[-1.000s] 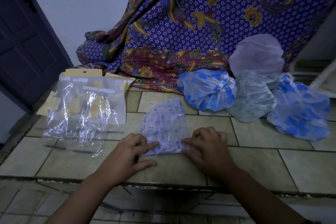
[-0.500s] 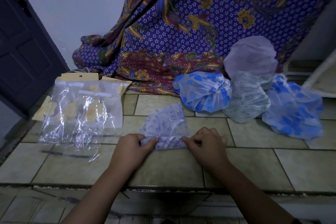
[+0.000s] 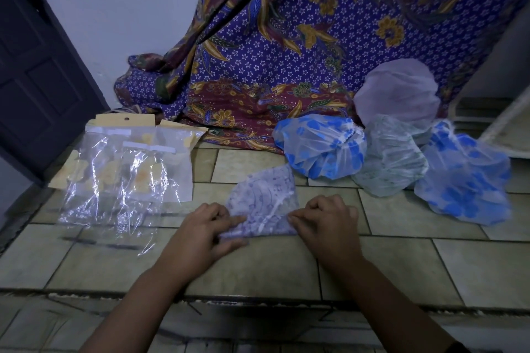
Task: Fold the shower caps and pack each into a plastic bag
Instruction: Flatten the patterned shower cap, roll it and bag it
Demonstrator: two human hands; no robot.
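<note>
- Head view: shower cap (image 3: 262,203) lies just right of the plastic bags (image 3: 126,178); its near edge, lifted half a second ago, is now down flat.
- Left hand (image 3: 200,235) pinches its left corner; right hand (image 3: 327,223), fingers curled, holds its right edge.
- Judged: fold set, bagging pending.

No legible text or numbers anywhere — plastic bags (image 3: 123,180) included.

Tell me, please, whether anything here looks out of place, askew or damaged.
Nothing looks damaged or spilled. The plastic bags lie in a loose, crinkled stack at left, the unfolded caps sit heaped at right, and the left hand and right hand hold the patterned cap.
</note>
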